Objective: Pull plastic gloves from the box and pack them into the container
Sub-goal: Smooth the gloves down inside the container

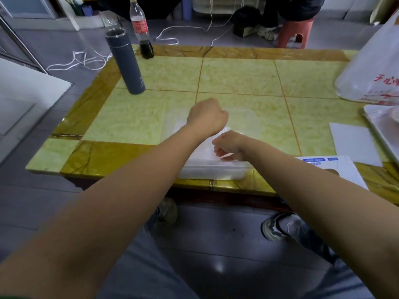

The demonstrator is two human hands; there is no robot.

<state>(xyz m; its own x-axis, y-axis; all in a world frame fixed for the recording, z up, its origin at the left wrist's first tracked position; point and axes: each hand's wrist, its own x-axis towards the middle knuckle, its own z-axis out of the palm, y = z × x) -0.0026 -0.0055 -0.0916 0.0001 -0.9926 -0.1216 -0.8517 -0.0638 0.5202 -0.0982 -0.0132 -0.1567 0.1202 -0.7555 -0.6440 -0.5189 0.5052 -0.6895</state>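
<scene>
Looking down at a yellow-green tiled table [237, 76], both bare forearms reach in from the bottom of the frame.

- Container [213, 170]: clear plastic, shallow, at the table's near edge, centre of frame. Pale, filmy plastic lies inside it; single gloves cannot be made out.
- Box [319, 161]: white with blue print, right of the container at the near edge, partly covered by the right forearm.
- Left hand [207, 117]: centre of frame, above the container's far side, back of the hand to the camera, fingers curled under and hidden. Faint clear film [172, 124] spreads around it. Grip: cannot tell whether it holds anything.
- Right hand [228, 145]: just below and right of the left hand, over the container, fingers curled downward close to the pale plastic. Grip: cannot tell whether anything is pinched.
- Upper left: dark grey flask [126, 63], upright; behind it a clear bottle [141, 29] with a red label and dark liquid at the bottom.
- Right edge: white plastic bag [371, 78] with red writing, a tray [375, 134], a white sheet [354, 143].
</scene>
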